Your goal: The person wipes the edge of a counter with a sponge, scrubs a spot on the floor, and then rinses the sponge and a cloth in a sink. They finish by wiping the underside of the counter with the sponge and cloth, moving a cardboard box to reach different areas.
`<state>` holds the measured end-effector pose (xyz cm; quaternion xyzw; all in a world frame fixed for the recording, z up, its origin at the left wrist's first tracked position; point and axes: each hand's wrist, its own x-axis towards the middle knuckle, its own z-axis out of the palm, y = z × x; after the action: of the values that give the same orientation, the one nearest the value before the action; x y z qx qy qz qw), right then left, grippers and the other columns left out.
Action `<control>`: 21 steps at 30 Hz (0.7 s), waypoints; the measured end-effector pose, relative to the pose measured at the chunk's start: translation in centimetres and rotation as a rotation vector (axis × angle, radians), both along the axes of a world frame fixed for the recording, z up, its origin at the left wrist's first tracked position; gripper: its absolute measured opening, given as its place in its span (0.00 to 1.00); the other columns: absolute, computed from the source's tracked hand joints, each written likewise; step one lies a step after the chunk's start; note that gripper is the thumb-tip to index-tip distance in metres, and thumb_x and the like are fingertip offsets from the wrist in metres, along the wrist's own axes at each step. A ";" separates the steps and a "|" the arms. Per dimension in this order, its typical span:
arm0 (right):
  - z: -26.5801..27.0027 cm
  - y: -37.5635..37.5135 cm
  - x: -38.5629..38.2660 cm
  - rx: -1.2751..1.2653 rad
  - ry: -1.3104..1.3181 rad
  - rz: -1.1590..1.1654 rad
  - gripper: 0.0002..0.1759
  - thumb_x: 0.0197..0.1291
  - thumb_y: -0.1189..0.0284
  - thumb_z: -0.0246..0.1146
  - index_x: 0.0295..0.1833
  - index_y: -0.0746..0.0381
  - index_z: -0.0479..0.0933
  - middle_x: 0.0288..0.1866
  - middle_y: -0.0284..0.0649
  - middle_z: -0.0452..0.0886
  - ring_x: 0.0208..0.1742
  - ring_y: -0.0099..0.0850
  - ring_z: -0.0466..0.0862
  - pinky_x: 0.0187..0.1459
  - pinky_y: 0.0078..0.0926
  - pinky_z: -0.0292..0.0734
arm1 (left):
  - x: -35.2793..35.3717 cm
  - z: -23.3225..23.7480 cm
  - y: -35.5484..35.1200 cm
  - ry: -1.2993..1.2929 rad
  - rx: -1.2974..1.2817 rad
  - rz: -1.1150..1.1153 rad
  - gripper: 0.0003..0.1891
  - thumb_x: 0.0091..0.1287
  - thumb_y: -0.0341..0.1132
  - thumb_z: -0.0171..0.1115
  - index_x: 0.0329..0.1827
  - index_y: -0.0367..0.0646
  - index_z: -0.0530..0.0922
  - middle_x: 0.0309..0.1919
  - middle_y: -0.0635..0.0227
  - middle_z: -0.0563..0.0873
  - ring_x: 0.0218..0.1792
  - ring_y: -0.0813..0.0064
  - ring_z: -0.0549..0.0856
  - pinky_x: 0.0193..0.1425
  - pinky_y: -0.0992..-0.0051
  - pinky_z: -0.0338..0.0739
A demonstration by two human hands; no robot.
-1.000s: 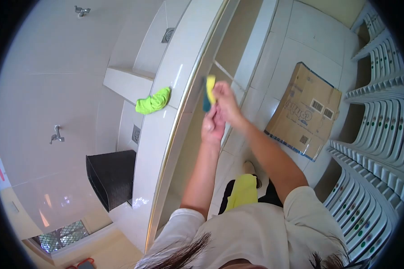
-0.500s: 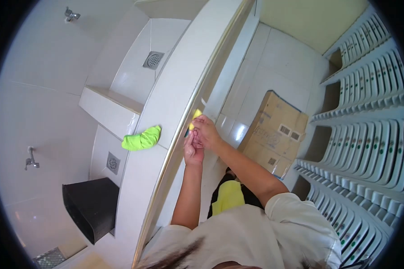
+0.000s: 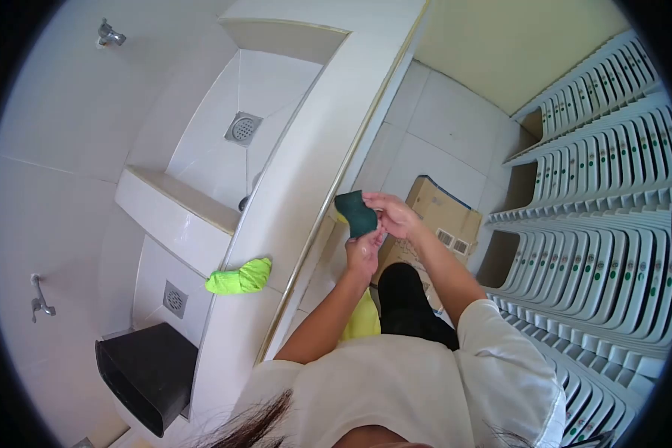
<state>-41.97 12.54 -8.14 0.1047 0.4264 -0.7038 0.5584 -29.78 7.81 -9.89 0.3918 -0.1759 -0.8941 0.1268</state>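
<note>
A scrub sponge (image 3: 356, 214) with a dark green scouring face and a yellow edge is held in front of my body, just past the sink's outer edge. My right hand (image 3: 393, 213) grips it along its right side, fingers at the upper corner. Below it, my left hand (image 3: 363, 253) is closed at the sponge's lower edge, its fingertips close to the right hand. A bunched lime-green cloth (image 3: 239, 277) lies on the white tiled ledge (image 3: 295, 183), left of both hands and touched by neither.
Two tiled basins with drains (image 3: 244, 129) lie to the left, under wall taps (image 3: 110, 33). A black bin (image 3: 149, 371) stands at lower left. Flattened cardboard (image 3: 431, 213) covers part of the floor. Stacked white plastic chairs (image 3: 597, 276) line the right side.
Both hands have shifted right, away from the ledge, bringing the sponge along. Its green face now shows, where mostly yellow showed before. My view has shifted, and a dark-clothed leg is more visible.
</note>
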 end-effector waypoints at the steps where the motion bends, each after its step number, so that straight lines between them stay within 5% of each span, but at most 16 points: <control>1: 0.5 0.5 -0.3 0.004 0.080 0.082 0.19 0.57 0.79 0.56 0.54 0.66 0.66 0.41 0.42 0.76 0.37 0.30 0.80 0.40 0.26 0.78 | -0.1 -0.9 0.0 -0.007 0.010 0.003 0.12 0.53 0.21 0.64 0.40 0.38 0.77 0.33 0.67 0.82 0.32 0.75 0.81 0.35 0.80 0.75; 3: -0.1 0.8 -1.2 0.031 0.048 0.088 0.17 0.56 0.80 0.56 0.53 0.66 0.67 0.42 0.42 0.76 0.39 0.32 0.79 0.43 0.28 0.77 | -0.3 -3.7 -0.4 0.070 0.118 -0.062 0.12 0.53 0.20 0.63 0.41 0.39 0.77 0.33 0.68 0.81 0.32 0.75 0.81 0.35 0.80 0.75; 6: -1.5 -1.5 -2.0 -0.064 -0.184 -0.006 0.16 0.51 0.81 0.60 0.47 0.63 0.70 0.37 0.39 0.77 0.38 0.35 0.77 0.44 0.33 0.72 | -1.3 -0.7 -3.3 0.158 0.220 0.023 0.10 0.57 0.21 0.60 0.42 0.38 0.76 0.34 0.67 0.81 0.34 0.75 0.80 0.39 0.79 0.76; 9: -2.2 -5.2 -3.3 -0.271 -0.308 0.158 0.12 0.52 0.79 0.58 0.44 0.62 0.71 0.37 0.41 0.77 0.39 0.37 0.77 0.44 0.38 0.72 | -1.6 -0.8 -6.2 0.356 0.259 0.091 0.10 0.60 0.23 0.58 0.45 0.37 0.75 0.37 0.65 0.81 0.40 0.75 0.80 0.47 0.77 0.75; 12: -0.8 -6.3 -4.1 -0.310 -0.428 0.320 0.10 0.55 0.77 0.56 0.45 0.61 0.71 0.35 0.35 0.75 0.38 0.32 0.76 0.42 0.34 0.71 | -1.3 -1.9 -6.3 0.306 0.229 0.108 0.17 0.63 0.27 0.53 0.56 0.39 0.71 0.52 0.66 0.77 0.51 0.74 0.76 0.53 0.74 0.71; 14: -7.5 -6.6 -5.2 -0.466 -0.425 0.307 0.09 0.56 0.78 0.56 0.43 0.58 0.71 0.36 0.36 0.75 0.41 0.34 0.76 0.44 0.38 0.72 | -0.7 -1.7 -6.6 0.353 0.157 0.012 0.21 0.61 0.25 0.51 0.60 0.42 0.68 0.55 0.66 0.75 0.53 0.73 0.74 0.56 0.72 0.66; 15: -6.3 -6.9 -6.2 -0.209 -0.541 0.266 0.11 0.55 0.80 0.56 0.44 0.59 0.71 0.35 0.37 0.74 0.41 0.34 0.75 0.45 0.35 0.73 | 0.7 -4.9 -6.7 0.098 0.216 0.078 0.17 0.59 0.24 0.51 0.52 0.43 0.72 0.47 0.67 0.78 0.45 0.74 0.75 0.50 0.73 0.66; 16: -7.2 -7.7 -7.5 -0.089 -0.610 0.274 0.11 0.54 0.82 0.56 0.44 0.60 0.71 0.36 0.38 0.74 0.41 0.33 0.75 0.46 0.34 0.74 | 3.4 -10.8 -7.3 0.142 -0.486 -0.254 0.09 0.59 0.25 0.54 0.42 0.44 0.74 0.37 0.69 0.76 0.36 0.74 0.72 0.45 0.73 0.65; 17: -8.5 -8.4 -8.0 0.039 -0.696 0.274 0.12 0.53 0.84 0.55 0.44 0.61 0.71 0.38 0.39 0.74 0.41 0.33 0.75 0.46 0.33 0.75 | 2.0 -8.1 -8.1 0.320 0.078 -0.168 0.08 0.55 0.29 0.64 0.36 0.43 0.75 0.36 0.64 0.79 0.38 0.72 0.77 0.43 0.71 0.70; 19: -11.0 -9.7 -9.2 -0.073 -0.910 0.474 0.13 0.51 0.87 0.55 0.43 0.63 0.72 0.42 0.42 0.74 0.43 0.34 0.75 0.47 0.30 0.77 | 1.7 -6.6 -7.7 0.020 -0.425 -0.241 0.08 0.55 0.28 0.64 0.36 0.42 0.75 0.34 0.67 0.80 0.36 0.73 0.77 0.41 0.73 0.69; 21: -8.7 -10.5 -10.5 -0.057 -0.844 0.540 0.11 0.53 0.85 0.57 0.43 0.64 0.72 0.42 0.42 0.75 0.43 0.33 0.76 0.48 0.30 0.77 | -0.6 -2.6 -8.3 0.003 -0.167 -0.143 0.10 0.54 0.29 0.65 0.37 0.45 0.75 0.33 0.70 0.78 0.34 0.76 0.75 0.39 0.74 0.68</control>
<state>-52.45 2.04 -16.79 0.2509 0.1560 -0.4417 0.8471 -30.35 -0.48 -12.49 0.3648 -0.2771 -0.8837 0.0955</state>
